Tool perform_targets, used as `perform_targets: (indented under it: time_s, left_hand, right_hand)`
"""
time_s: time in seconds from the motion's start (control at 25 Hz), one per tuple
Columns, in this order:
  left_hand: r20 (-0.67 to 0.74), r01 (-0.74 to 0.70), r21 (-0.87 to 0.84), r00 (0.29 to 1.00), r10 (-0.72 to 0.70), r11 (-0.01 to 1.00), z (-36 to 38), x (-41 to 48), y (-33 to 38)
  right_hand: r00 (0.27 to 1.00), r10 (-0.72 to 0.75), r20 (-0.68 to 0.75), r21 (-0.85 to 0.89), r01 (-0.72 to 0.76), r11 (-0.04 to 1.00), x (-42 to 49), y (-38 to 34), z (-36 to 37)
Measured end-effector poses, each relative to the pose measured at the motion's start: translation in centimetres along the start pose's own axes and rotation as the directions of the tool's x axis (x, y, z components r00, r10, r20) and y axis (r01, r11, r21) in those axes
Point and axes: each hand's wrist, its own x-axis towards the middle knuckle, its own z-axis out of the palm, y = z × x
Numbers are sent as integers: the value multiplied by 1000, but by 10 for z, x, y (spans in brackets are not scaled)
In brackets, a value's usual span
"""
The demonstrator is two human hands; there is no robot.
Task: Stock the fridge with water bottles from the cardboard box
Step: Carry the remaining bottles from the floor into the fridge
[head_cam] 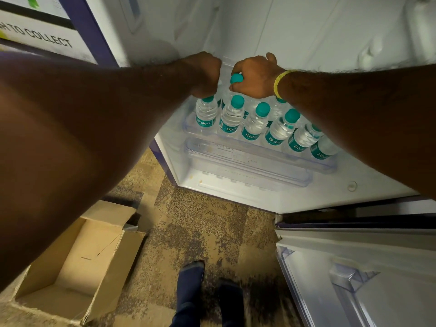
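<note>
Water bottle [236, 79] is clasped at its cap by the right grip [254, 76]; left grip [205, 74] curled, contents unclear.

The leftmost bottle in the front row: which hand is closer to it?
Left. The left hand sits right above the cap of the leftmost bottle; the right hand is farther to the right, curled round the neck of another bottle.

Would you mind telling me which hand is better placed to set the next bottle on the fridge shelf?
Right. The right hand grips a teal-capped bottle by its neck above the back of the shelf; the left hand is curled beside it, its hold hidden.
</note>
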Motion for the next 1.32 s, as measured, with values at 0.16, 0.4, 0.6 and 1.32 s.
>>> perform_targets:
  time_s: [0.16, 0.4, 0.6, 1.32]
  left_hand:
    - [-88, -10, -159, 996, -4, 987, 0, -23, 4]
    - [-283, -156, -319, 957, 63, 935, 22, -103, 15]
    - [-170, -10, -161, 985, -18, 987, 75, -201, 16]
    - [194, 686, -289, 725, -661, 667, 342, -645, -16]
  right_hand:
    - [1000, 0, 1, 27, 0, 1000, -6, -6, -8]
    - [956, -40, -291, 97, 71, 993, -68, -33, -5]
    - [957, -85, -276, 65, 107, 992, -141, -67, 40]
    - [841, -523, 137, -66, 535, 842, -343, -379, 225]
